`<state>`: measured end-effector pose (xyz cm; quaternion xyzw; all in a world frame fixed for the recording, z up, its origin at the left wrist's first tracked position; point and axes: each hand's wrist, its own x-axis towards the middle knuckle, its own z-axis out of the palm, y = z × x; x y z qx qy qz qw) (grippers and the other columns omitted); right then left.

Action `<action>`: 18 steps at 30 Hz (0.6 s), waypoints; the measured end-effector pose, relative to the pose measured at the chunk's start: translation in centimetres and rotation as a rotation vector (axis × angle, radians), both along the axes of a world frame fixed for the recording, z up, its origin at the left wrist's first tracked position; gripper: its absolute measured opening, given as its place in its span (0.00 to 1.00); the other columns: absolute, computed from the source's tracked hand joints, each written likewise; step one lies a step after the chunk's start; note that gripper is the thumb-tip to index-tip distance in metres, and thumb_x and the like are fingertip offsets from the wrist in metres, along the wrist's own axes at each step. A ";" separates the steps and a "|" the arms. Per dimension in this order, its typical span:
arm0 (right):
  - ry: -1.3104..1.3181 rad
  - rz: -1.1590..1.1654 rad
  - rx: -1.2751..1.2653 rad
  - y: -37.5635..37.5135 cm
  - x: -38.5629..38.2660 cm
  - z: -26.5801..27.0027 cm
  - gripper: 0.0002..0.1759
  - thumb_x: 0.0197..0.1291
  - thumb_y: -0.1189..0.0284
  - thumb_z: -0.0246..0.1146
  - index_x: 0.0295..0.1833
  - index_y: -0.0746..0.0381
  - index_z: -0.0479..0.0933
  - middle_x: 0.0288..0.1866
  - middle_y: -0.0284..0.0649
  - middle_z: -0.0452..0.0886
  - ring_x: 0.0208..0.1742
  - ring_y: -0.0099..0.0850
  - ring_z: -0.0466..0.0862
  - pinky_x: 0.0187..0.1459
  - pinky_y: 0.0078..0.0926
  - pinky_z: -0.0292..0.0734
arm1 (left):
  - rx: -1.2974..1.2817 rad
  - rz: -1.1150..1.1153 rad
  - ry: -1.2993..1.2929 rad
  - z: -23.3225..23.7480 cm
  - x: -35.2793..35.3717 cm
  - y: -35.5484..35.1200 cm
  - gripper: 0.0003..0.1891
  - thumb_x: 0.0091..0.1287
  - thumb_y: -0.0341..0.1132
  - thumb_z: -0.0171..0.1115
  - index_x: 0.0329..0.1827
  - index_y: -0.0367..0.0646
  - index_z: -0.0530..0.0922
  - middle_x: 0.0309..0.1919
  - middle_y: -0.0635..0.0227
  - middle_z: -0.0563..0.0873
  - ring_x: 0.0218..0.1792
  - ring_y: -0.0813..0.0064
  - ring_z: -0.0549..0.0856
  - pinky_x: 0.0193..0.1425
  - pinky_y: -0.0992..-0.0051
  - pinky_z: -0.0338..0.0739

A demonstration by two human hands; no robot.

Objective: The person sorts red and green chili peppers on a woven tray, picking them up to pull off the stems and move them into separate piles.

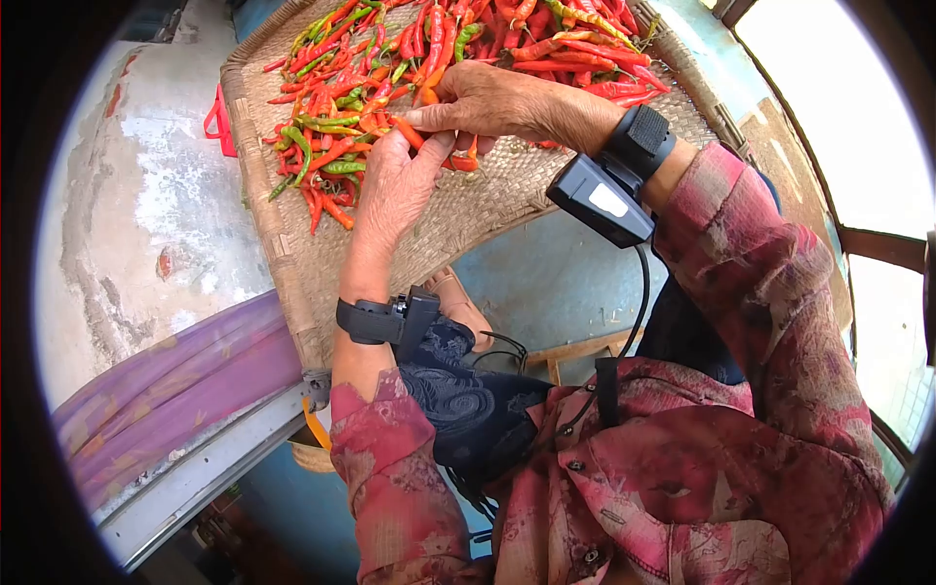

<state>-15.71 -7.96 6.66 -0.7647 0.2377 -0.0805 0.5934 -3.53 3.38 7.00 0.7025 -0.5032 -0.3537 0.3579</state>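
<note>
My left hand point(398, 183) and my right hand point(483, 102) meet over the near part of a woven tray point(409, 229). Between them is a red chili pepper point(407, 132), pinched by the thumb and fingers of both hands. Part of it is hidden behind my fingertips. Another orange-red chili point(462, 163) shows just under my right hand. Beside my left hand lies a loose group of red and green chilies point(327, 156). A larger heap of red chilies point(585, 58) fills the far side of the tray.
A patchy wall point(166, 195) stands on the left, with a small bright red item point(220, 122) by the tray. Purple cloth point(195, 370) lies along a pale metal rail point(214, 468) at lower left. Windows point(848, 107) are on the right. A cable point(643, 292) hangs from my right wrist device.
</note>
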 end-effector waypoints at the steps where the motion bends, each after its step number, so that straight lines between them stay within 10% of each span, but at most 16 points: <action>1: -0.027 -0.075 -0.009 0.3 0.2 0.0 0.22 0.60 0.56 0.59 0.37 0.68 0.78 0.24 0.38 0.79 0.25 0.26 0.81 0.23 0.22 0.79 | 0.003 -0.039 -0.028 0.1 0.3 -0.1 0.15 0.67 0.44 0.55 0.42 0.39 0.78 0.27 0.72 0.80 0.25 0.87 0.75 0.29 0.83 0.70; 12: -0.109 -0.265 0.153 -0.2 0.5 0.3 0.14 0.60 0.65 0.55 0.37 0.66 0.78 0.26 0.38 0.82 0.27 0.25 0.82 0.24 0.24 0.79 | -0.160 0.423 -0.132 1.1 8.0 1.0 0.11 0.67 0.39 0.56 0.42 0.39 0.74 0.27 0.72 0.79 0.21 0.87 0.73 0.24 0.85 0.70; 18: -0.071 -0.107 -0.006 -0.4 -0.4 0.5 0.13 0.61 0.65 0.58 0.45 0.63 0.76 0.32 0.35 0.79 0.27 0.21 0.78 0.26 0.20 0.77 | -0.131 0.292 0.386 1.6 5.7 0.6 0.10 0.69 0.40 0.54 0.43 0.42 0.72 0.24 0.75 0.75 0.21 0.87 0.71 0.25 0.85 0.68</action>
